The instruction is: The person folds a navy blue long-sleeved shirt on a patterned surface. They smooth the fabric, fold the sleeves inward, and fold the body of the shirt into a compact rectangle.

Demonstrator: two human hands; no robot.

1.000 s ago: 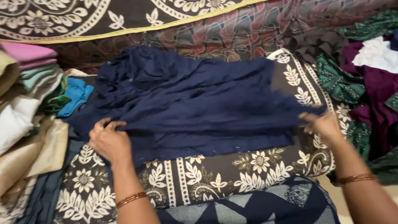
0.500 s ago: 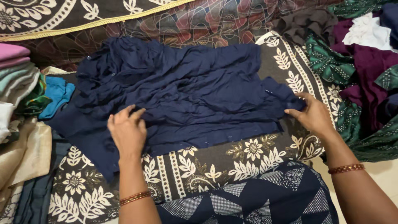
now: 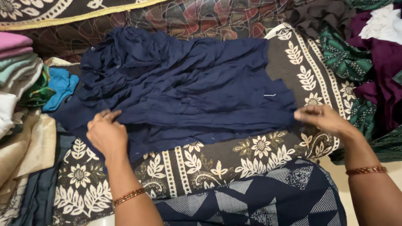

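Hands spread a crumpled navy blue cotton garment [image 3: 184,88] across a brown bedspread with cream floral borders [image 3: 234,155].

Left hand [image 3: 106,134] lies palm-down on the garment's near left edge, fingers close together and pressing the cloth flat, not pinching it. Right hand [image 3: 324,119] meets the garment's right edge, fingertips drawn together on the hem; whether they actually nip the fabric cannot be told. Both wrists carry thin red-and-gold bangles [image 3: 129,196]. The garment covers the middle of the bedspread, its gathered, buttoned end toward the far left corner. A stack of folded pink, green and white cloths [image 3: 16,62] sits off the left edge, with a bright blue cloth [image 3: 62,86] just beside the garment. Loose purple, green and white clothing [image 3: 372,54] is heaped past the right edge.
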